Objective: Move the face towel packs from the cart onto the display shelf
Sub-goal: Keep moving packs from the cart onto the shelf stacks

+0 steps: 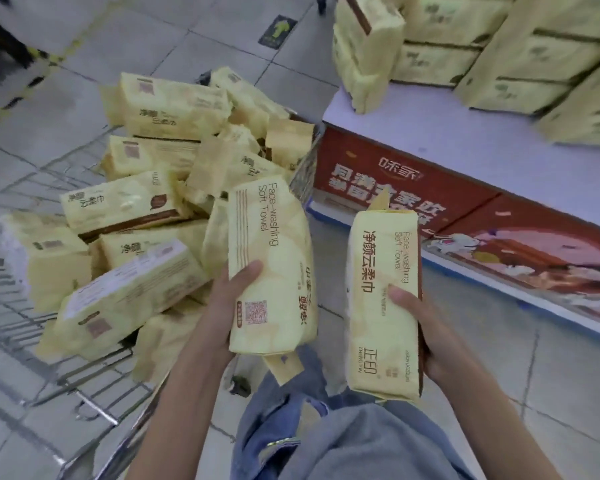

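My left hand [227,299] grips a pale yellow face towel pack [269,261] from its left side, thumb on the front. My right hand [426,327] holds a second yellow pack [378,296] upright, thumb on its face and fingers behind. Both packs hang between the cart and the shelf. The wire cart [25,313] on the left holds several more yellow packs [132,209] in a loose heap. On the right, the display shelf [447,147] has a pale top, with stacked yellow packs [527,64] at its back and an upright stack [364,53] at its left corner.
The shelf front carries a red printed banner [413,192]. Grey floor tiles [499,358] lie between cart and shelf. A green arrow sticker [276,31] marks the floor beyond the cart. My blue-grey clothing [343,438] fills the bottom centre.
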### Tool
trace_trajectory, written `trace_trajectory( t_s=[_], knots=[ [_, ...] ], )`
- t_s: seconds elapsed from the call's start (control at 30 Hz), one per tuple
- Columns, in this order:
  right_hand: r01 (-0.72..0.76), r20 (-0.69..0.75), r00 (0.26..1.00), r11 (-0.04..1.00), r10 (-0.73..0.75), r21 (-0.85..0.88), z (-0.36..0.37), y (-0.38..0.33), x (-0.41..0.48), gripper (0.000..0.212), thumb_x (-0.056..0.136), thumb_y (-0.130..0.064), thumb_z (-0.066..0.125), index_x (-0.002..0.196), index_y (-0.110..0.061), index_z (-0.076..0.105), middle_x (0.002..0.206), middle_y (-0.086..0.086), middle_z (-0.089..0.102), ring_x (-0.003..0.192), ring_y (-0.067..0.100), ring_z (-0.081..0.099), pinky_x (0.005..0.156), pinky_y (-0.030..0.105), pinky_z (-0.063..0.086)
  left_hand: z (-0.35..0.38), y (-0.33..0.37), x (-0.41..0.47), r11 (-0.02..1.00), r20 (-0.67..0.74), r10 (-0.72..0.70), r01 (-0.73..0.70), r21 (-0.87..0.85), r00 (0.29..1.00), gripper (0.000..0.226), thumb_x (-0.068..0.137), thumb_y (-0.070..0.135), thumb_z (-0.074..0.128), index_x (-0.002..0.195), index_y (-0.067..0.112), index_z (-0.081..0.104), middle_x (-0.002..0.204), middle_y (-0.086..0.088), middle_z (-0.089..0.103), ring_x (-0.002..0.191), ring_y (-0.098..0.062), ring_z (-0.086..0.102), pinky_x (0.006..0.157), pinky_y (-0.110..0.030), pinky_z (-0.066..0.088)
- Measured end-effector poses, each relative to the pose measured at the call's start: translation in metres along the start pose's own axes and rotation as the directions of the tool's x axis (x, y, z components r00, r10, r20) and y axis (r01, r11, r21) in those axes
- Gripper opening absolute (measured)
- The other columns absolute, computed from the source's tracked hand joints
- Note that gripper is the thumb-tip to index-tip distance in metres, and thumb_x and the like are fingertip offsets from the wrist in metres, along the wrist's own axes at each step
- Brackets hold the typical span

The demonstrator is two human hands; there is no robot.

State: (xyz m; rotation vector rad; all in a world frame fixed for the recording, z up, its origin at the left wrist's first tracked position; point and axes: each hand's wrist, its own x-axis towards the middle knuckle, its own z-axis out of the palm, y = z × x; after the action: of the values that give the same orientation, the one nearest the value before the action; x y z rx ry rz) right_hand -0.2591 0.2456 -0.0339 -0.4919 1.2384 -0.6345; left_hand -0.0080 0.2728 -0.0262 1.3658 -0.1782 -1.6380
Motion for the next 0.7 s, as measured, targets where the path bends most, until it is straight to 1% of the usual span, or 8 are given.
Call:
trace_trajectory(
  t_s=[0.1,0.17,0.23,0.33,0.4,0.47,0.6,0.7],
  knots=[
    [0.042,-0.094,0.995,0.993,-0.032,0.108,-0.031,0.026,-0.030,0.053,0.068,-0.027,0.075,0.118,-0.021,0.056,0.101,0.006,0.074,0.084,0.027,0.072,0.058,0.034,0.057,0.031,-0.018,0.001,0.993,0.095,-0.071,0.061,0.102,0.993,0.061,0.071,0.034,0.066,0.126,0.010,0.057,0.105,-0.014,0.072,0.087,-0.029,0.071,0.062,-0.039,0.058],
    [0.070,-0.149,0.988,0.981,-0.043,0.180,-0.054,0.048,-0.052,0.058,0.068,-0.030,0.070,0.122,-0.016,0.055,0.103,0.009,0.073,0.086,0.028,0.071,0.059,0.035,0.057,0.050,-0.036,-0.005,0.979,0.136,-0.104,0.078,0.186,0.985,0.064,0.069,0.035,0.068,0.127,0.011,0.057,0.107,-0.014,0.071,0.090,-0.030,0.070,0.066,-0.041,0.058],
    [0.096,-0.207,0.977,0.964,-0.044,0.249,-0.075,0.072,-0.076,0.059,0.066,-0.033,0.067,0.121,-0.014,0.056,0.102,0.010,0.073,0.085,0.028,0.072,0.058,0.034,0.057,0.068,-0.056,-0.014,0.961,0.163,-0.124,0.078,0.265,0.979,0.070,0.064,0.036,0.070,0.128,0.011,0.056,0.106,-0.012,0.072,0.090,-0.029,0.070,0.066,-0.040,0.058],
    [0.124,-0.278,0.960,0.929,-0.024,0.348,-0.107,0.112,-0.117,0.055,0.064,-0.035,0.067,0.115,-0.017,0.060,0.098,0.008,0.074,0.082,0.026,0.072,0.056,0.033,0.056,0.093,-0.092,-0.035,0.931,0.207,-0.185,0.104,0.351,0.961,0.077,0.063,0.035,0.070,0.133,0.011,0.050,0.118,-0.016,0.066,0.100,-0.033,0.066,0.067,-0.040,0.059],
    [0.152,-0.324,0.946,0.898,-0.011,0.413,-0.127,0.141,-0.146,0.051,0.066,-0.035,0.066,0.114,-0.019,0.061,0.097,0.008,0.074,0.081,0.027,0.072,0.055,0.034,0.056,0.105,-0.117,-0.049,0.907,0.242,-0.234,0.122,0.403,0.942,0.072,0.066,0.034,0.069,0.132,0.011,0.052,0.116,-0.017,0.067,0.093,-0.030,0.069,0.062,-0.038,0.058],
    [0.180,-0.373,0.928,0.864,0.010,0.470,-0.145,0.169,-0.171,0.050,0.067,-0.035,0.066,0.114,-0.020,0.061,0.099,0.009,0.074,0.082,0.028,0.072,0.056,0.035,0.057,0.115,-0.142,-0.062,0.880,0.275,-0.276,0.127,0.458,0.921,0.067,0.068,0.033,0.068,0.130,0.011,0.053,0.110,-0.015,0.070,0.086,-0.027,0.070,0.061,-0.038,0.058],
    [0.249,-0.450,0.892,0.787,0.041,0.564,-0.171,0.211,-0.210,0.049,0.068,-0.035,0.066,0.114,-0.019,0.061,0.098,0.010,0.074,0.081,0.029,0.072,0.055,0.035,0.056,0.132,-0.183,-0.083,0.834,0.302,-0.338,0.136,0.534,0.891,0.066,0.068,0.032,0.069,0.128,0.008,0.054,0.102,-0.013,0.072,0.082,-0.027,0.071,0.063,-0.039,0.059],
    [0.308,-0.490,0.871,0.731,0.042,0.609,-0.187,0.224,-0.226,0.048,0.067,-0.034,0.066,0.113,-0.019,0.061,0.097,0.010,0.074,0.080,0.029,0.072,0.056,0.036,0.057,0.146,-0.203,-0.091,0.799,0.303,-0.395,0.161,0.580,0.867,0.066,0.066,0.034,0.070,0.126,0.010,0.056,0.099,-0.012,0.073,0.080,-0.026,0.071,0.060,-0.038,0.058]
  ],
)
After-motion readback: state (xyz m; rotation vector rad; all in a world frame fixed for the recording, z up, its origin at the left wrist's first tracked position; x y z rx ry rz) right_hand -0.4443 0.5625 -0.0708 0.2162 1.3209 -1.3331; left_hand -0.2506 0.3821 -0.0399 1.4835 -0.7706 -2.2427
